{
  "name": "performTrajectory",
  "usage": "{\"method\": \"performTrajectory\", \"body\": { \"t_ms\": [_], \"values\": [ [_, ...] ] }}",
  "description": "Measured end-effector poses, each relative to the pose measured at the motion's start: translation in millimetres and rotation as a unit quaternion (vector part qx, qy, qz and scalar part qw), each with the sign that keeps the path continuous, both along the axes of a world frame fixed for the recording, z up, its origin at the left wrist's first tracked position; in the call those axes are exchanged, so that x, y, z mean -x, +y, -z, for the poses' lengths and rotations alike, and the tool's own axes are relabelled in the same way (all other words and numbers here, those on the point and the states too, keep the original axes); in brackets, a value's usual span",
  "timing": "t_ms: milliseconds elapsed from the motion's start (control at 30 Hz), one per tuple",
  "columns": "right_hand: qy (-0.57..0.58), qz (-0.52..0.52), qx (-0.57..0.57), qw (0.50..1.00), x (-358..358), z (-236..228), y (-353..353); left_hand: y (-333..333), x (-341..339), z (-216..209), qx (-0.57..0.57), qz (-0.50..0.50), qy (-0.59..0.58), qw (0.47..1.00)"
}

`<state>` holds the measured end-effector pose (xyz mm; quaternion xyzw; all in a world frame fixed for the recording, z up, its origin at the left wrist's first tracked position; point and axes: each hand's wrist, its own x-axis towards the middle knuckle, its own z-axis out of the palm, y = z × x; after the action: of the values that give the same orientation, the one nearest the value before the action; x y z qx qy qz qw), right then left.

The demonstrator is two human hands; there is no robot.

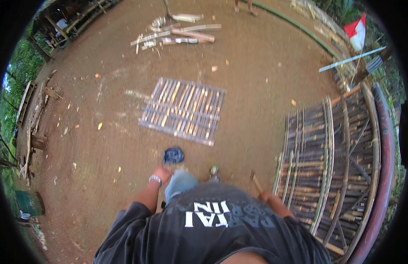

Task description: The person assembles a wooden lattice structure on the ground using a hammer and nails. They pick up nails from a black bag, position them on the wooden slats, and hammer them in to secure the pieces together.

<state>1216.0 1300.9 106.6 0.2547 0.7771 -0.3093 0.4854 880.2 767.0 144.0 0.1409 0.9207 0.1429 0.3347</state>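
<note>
My right hand (pixel 266 196) hangs at my right side, its fingers closed round a short wooden stick (pixel 256 181) that points forward. Whether the stick is a tool's handle cannot be made out. On the left, my left hand (pixel 163 172) hangs beside my jeans leg, with a band on the wrist; its fingers are too small and blurred to read. Just ahead of it is a crumpled dark blue bag or cloth (pixel 173 155), and I cannot tell whether they touch. Farther forward, a bamboo slat panel (pixel 182 111) lies flat on the ground.
A large bamboo lattice (pixel 318 167) stands close on my right, next to a long reddish pole (pixel 382 176). Split bamboo and cut poles (pixel 193 35) lie in a pile ahead. Another person's feet (pixel 246 9) show at the far edge. A log border (pixel 34 123) runs along the left.
</note>
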Motion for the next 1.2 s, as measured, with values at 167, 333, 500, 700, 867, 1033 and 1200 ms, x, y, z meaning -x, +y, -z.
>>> {"method": "performTrajectory", "body": {
  "t_ms": [167, 333, 500, 700, 867, 1033, 1200],
  "values": [
    [-0.082, 0.231, 0.023, 0.969, 5.7, 7.3, -24.0, 13.7, 16.8, -39.2, -0.168, -0.181, -0.058, 0.967],
    [-0.126, -0.073, 0.039, 0.989, 6.9, -0.5, -51.0, -43.6, -5.8, 33.4, 0.003, -0.219, -0.067, 0.973],
    [-0.389, 0.395, 0.189, 0.811, -73.0, 62.6, -48.3, -78.3, -36.8, 131.9, 0.097, -0.229, -0.184, 0.951],
    [-0.293, 0.355, 0.055, 0.886, -12.1, 44.5, -102.6, -59.3, 6.6, 237.1, 0.004, -0.293, -0.249, 0.923],
    [-0.267, 0.430, 0.022, 0.862, 42.7, 97.3, -125.4, -35.3, 82.7, 361.0, 0.068, -0.265, -0.201, 0.941],
    [-0.226, 0.422, -0.045, 0.877, 89.2, 161.8, -129.0, -65.0, 133.1, 478.4, 0.192, -0.222, -0.011, 0.956],
    [-0.213, 0.342, -0.067, 0.913, 96.0, 213.2, -118.7, -46.3, 182.5, 525.6, 0.206, -0.314, -0.057, 0.925]
  ]
}}
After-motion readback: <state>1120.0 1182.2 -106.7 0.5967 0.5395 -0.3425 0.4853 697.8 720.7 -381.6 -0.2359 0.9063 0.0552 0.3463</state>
